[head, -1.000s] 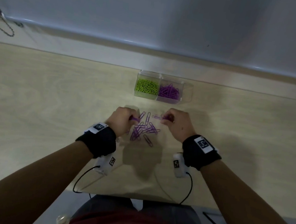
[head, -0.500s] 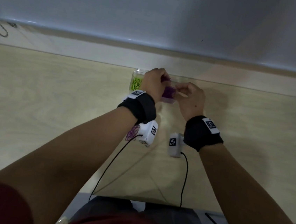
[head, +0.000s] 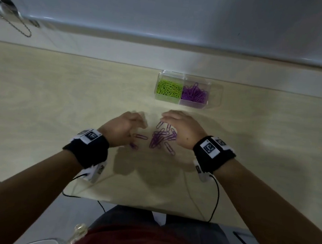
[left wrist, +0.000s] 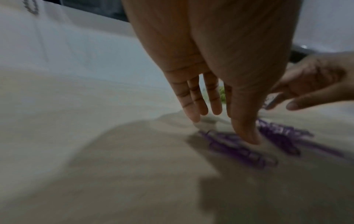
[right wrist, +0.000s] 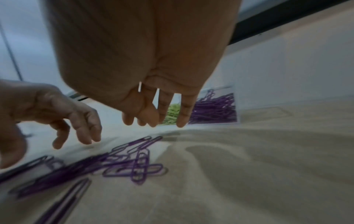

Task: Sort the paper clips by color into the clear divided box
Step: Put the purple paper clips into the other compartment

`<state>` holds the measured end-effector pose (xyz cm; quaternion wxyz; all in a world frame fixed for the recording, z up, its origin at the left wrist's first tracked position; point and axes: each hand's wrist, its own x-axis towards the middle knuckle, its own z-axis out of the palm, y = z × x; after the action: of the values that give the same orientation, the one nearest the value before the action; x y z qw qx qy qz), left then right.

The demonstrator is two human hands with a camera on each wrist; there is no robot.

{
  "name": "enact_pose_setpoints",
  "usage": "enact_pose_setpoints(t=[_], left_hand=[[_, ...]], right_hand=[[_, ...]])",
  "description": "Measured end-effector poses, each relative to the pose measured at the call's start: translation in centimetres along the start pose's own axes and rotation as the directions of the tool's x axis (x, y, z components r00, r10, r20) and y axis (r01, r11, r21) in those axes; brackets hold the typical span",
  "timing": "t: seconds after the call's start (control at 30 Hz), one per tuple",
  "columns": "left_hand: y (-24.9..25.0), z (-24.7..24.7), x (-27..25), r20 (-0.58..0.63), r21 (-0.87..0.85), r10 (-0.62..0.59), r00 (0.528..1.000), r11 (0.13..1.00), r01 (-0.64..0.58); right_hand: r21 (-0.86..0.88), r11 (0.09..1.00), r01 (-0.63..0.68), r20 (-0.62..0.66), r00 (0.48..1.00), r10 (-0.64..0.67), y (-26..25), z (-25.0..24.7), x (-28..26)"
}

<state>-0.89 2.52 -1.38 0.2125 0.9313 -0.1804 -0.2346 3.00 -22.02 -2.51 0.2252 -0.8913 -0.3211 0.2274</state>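
Observation:
Several purple paper clips (head: 161, 136) (right wrist: 134, 163) (left wrist: 275, 136) lie in a loose pile on the wooden table. The clear divided box (head: 181, 104) (right wrist: 214, 109) stands beyond them, green clips (head: 168, 88) in its left cell, purple clips (head: 194, 93) in its right. My left hand (head: 134, 122) (left wrist: 220, 119) hovers at the pile's left edge with straight fingers, the thumb tip down among the clips. My right hand (head: 171, 117) (right wrist: 155, 119) hangs over the pile's right side, fingers relaxed and empty.
The pale wooden table (head: 59, 101) runs back to a white ledge and wall. A bead chain (head: 17, 27) hangs at far left. Cables from the wrist cameras (head: 214, 199) trail over the table's near edge.
Both hands have come back from the box to the pile on the table. The clips they carried are gone from their fingers. Both hands now hold nothing.

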Motion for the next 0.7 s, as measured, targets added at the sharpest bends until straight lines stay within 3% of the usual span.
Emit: enact_pose_setpoints(t=[0.1, 0.23, 0.33, 0.47, 0.53, 0.7], left_hand=[[-1.5, 1.7, -1.2, 0.001, 0.052, 0.06, 0.998, 0.997, -0.06], [-1.2, 2.5, -0.4, -0.108, -0.012, 0.1, 0.989, 0.995, -0.102], [0.0, 3.2, 0.5, -0.171, -0.108, -0.026, 0.985, 0.994, 0.008], [2.3, 4.6, 1.3, -0.271, -0.227, -0.216, 0.938, 0.961, 0.156], [3.6, 5.2, 1.3, -0.245, -0.222, -0.255, 0.936, 0.954, 0.202], [5.7, 5.8, 1.3, -0.144, -0.093, -0.318, 0.937, 0.947, 0.307]], right_hand=[[-0.162, 0.986, 0.031, 0.128, 0.992, -0.01, -0.2, 0.6, 1.0], [-0.217, 0.976, 0.031, 0.052, 0.998, -0.02, 0.3, 1.4, 0.3], [-0.223, 0.972, -0.071, -0.013, 0.997, 0.07, 0.5, 2.1, -0.9], [-0.089, 0.961, -0.261, -0.105, 0.962, 0.251, -0.1, 3.4, -2.8], [-0.022, 0.948, -0.317, -0.154, 0.938, 0.31, -1.2, 4.2, -3.6], [-0.002, 0.914, -0.406, -0.141, 0.905, 0.402, -2.5, 5.5, -4.3]])
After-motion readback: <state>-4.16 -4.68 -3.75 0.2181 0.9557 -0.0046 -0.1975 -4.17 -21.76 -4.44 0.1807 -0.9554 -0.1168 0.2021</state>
